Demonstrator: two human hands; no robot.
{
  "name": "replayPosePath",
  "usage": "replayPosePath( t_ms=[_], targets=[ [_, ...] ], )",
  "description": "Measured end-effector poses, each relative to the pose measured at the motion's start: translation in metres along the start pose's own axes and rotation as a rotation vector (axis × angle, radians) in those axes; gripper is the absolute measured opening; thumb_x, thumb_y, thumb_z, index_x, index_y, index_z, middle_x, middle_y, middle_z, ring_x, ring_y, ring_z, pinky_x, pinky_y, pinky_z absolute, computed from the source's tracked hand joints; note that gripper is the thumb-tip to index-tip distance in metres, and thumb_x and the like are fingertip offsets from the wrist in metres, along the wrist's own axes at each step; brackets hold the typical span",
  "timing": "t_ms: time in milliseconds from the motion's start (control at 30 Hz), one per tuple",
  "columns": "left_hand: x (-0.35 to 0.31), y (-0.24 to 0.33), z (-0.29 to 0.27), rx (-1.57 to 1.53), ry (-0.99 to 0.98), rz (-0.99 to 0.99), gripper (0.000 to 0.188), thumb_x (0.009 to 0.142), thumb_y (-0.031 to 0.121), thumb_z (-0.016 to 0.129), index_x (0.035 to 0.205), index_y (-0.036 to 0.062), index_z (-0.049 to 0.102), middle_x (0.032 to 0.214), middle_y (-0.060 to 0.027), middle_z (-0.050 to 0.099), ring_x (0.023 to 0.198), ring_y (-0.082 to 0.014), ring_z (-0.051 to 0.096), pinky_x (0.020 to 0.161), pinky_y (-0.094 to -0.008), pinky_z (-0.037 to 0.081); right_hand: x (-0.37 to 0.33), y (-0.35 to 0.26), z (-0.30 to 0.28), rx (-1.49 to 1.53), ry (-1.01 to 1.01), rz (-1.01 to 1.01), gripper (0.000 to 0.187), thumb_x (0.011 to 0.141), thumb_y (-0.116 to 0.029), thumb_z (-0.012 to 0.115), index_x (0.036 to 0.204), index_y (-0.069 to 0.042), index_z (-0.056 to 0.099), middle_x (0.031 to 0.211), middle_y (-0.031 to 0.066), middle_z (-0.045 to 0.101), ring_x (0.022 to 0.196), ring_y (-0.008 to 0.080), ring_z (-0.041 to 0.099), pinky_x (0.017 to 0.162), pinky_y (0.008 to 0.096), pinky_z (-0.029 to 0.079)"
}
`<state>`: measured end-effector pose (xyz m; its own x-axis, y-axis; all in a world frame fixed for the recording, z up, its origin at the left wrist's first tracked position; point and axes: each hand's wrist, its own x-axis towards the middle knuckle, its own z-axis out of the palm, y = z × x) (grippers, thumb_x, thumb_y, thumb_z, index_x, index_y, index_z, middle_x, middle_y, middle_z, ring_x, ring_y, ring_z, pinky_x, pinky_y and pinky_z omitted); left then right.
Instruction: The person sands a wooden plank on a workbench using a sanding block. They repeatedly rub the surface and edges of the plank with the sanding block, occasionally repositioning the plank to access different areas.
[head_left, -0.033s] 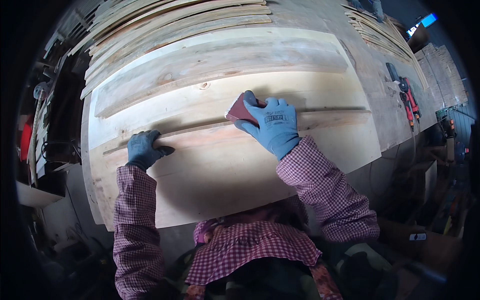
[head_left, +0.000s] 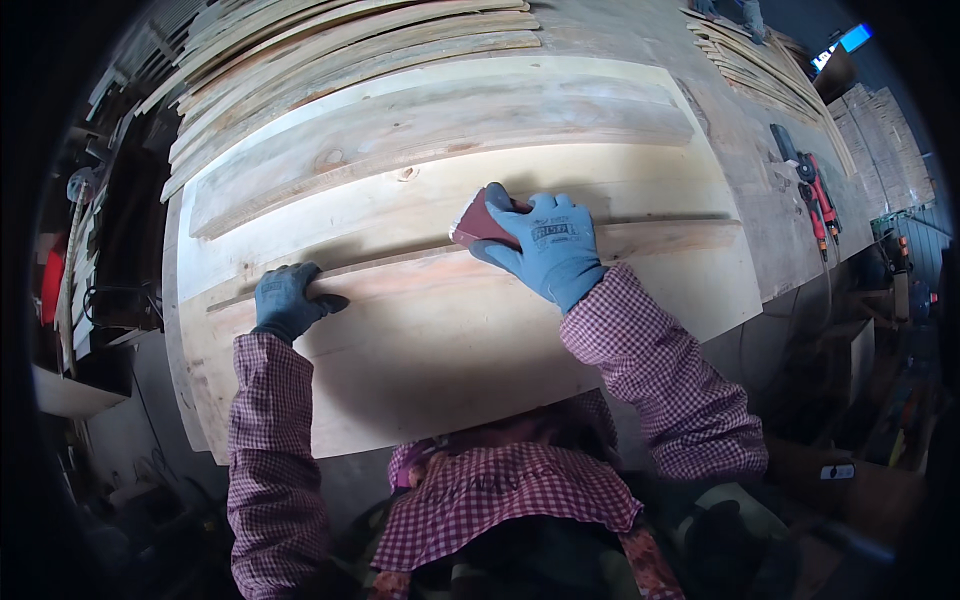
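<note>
A long narrow wooden board [head_left: 400,273] stands on edge across a pale wood panel [head_left: 430,370]. Near its left end my left hand [head_left: 290,300], in a blue-grey glove, is closed over the board with the thumb on the near side. My right hand [head_left: 556,248], gloved alike, is closed round a red-brown sanding block [head_left: 482,222] wrapped in what looks like sandpaper. The block sits at the board's upper edge, right of its middle; my fingers hide part of it. Beyond lies a second, wider board [head_left: 440,125] on the same panel.
Several thin wooden strips [head_left: 370,45] are stacked at the far left. More strips [head_left: 755,75] lie at the far right. A red and black power tool [head_left: 820,200] with a cable rests on the worktable [head_left: 745,190]. The panel's near edge runs close to my body.
My right wrist and forearm have shifted slightly to the right, while the sanding block stays nearly in place. My left hand holds the same spot on the board.
</note>
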<state>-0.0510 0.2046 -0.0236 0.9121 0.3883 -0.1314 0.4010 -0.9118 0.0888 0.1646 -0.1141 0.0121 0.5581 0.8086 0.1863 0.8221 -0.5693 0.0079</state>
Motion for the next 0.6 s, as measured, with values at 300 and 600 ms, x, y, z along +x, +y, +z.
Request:
replayPosePath(
  t_ms=[300, 600],
  targets=[
    [-0.002, 0.008, -0.003, 0.006, 0.029, 0.015, 0.061, 0.066, 0.059, 0.083, 0.104, 0.012, 0.072, 0.096, -0.01, 0.072, 0.095, -0.0322, 0.065, 0.088, -0.0438, 0.05, -0.036, 0.131, -0.023, -0.21, -0.145, 0.137, 0.062, 0.09, -0.056, 0.063, 0.142, -0.024, 0.052, 0.107, 0.0105, 0.064, 0.096, 0.029, 0.06, 0.084, 0.0446, 0.046],
    [-0.007, 0.011, -0.002, 0.035, 0.044, -0.002, 0.058, 0.065, 0.058, 0.083, 0.1, 0.0133, 0.071, 0.097, -0.0066, 0.072, 0.096, -0.0287, 0.065, 0.089, -0.0415, 0.048, 0.019, 0.141, -0.022, 0.062, -0.603, 0.222, 0.062, 0.095, -0.061, 0.05, 0.143, -0.021, 0.052, 0.126, 0.0193, 0.061, 0.117, 0.0315, 0.06, 0.103, 0.0443, 0.045]
  ],
)
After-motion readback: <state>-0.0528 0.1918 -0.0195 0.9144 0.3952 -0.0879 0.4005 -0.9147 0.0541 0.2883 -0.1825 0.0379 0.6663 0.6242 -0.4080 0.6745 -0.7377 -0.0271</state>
